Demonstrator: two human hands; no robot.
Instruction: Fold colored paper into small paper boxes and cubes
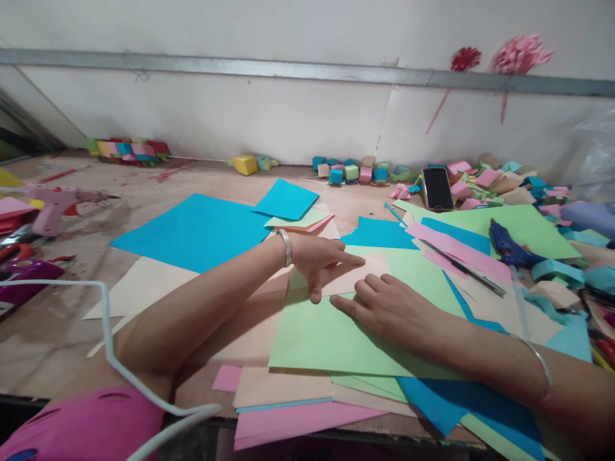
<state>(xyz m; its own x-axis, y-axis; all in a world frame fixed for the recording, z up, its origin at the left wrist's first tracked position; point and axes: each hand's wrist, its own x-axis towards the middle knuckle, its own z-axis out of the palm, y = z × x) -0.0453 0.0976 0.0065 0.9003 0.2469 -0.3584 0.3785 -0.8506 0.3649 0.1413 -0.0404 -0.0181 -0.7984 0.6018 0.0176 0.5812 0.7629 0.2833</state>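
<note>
A small peach paper piece (348, 274) lies on a large light green sheet (307, 342) in front of me. My left hand (319, 256), with a silver bangle at its wrist, rests on the peach piece, thumb and index finger spread apart. Close by on the right, my right hand (387, 307) lies on the green sheet at the peach piece's lower edge. Its index finger is stretched out and the other fingers are bent, with nothing visible in its grip. Just beyond my left hand is a blue paper square (287, 199) on folded papers.
Blue paper (196, 230) spreads at left, near a pink glue gun (55, 203). At right are a pen (464, 266), a dark blue glue gun (512, 246), a phone (437, 189) and several paper cubes (487, 178). A white cable (106, 320) crosses the lower left.
</note>
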